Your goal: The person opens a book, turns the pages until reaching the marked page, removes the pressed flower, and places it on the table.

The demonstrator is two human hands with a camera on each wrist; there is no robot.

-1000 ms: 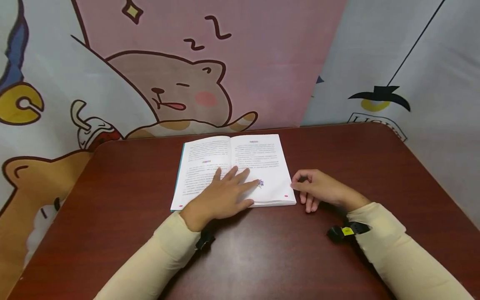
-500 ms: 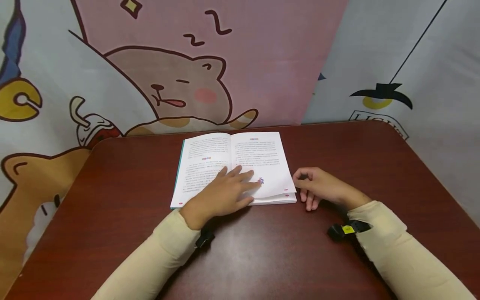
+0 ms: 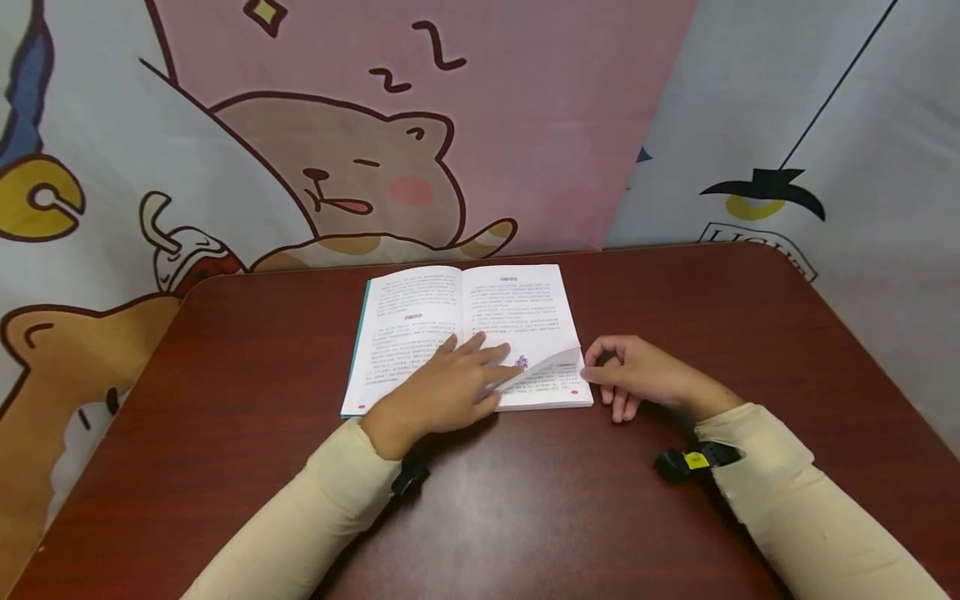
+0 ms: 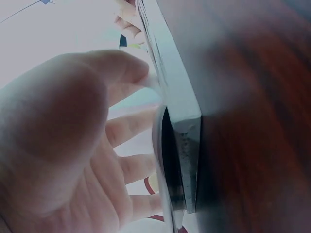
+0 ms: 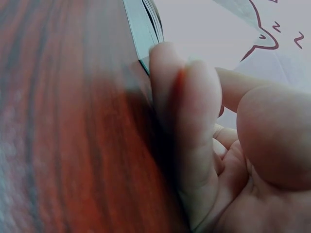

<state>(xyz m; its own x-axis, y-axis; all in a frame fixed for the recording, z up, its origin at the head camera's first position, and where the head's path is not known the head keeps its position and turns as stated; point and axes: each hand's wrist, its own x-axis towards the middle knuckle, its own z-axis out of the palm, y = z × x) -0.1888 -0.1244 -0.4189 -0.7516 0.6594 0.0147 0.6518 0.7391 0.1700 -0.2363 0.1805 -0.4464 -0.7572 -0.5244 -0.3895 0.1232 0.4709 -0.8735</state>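
Note:
An open book [image 3: 408, 287] with printed pages lies on the table in the head view. My left hand [image 3: 442, 392] rests across its lower middle, fingers spread and mostly straight. At the book's right edge, my right hand [image 3: 637, 371] has its thumb and index finger curled together at the edge of a page. That page's lower corner [image 3: 555, 360] is raised and bent back, and print shows beneath it. In the left wrist view the thumb of my left hand [image 4: 58, 126] is near the book's edge [image 4: 177, 73]. Curled fingers of my right hand [image 5: 201, 131] reach the book [image 5: 138, 29] in the right wrist view.
The dark red-brown wooden table [image 3: 525, 517] extends around the book. Behind it hangs a cloth backdrop [image 3: 555, 108] with cartoon animals. A black strap with a yellow label [image 3: 696, 460] is on the right wrist.
The page's lower right corner has risen and bent up toward the left, exposing print below. Both hands stay in nearly the same place.

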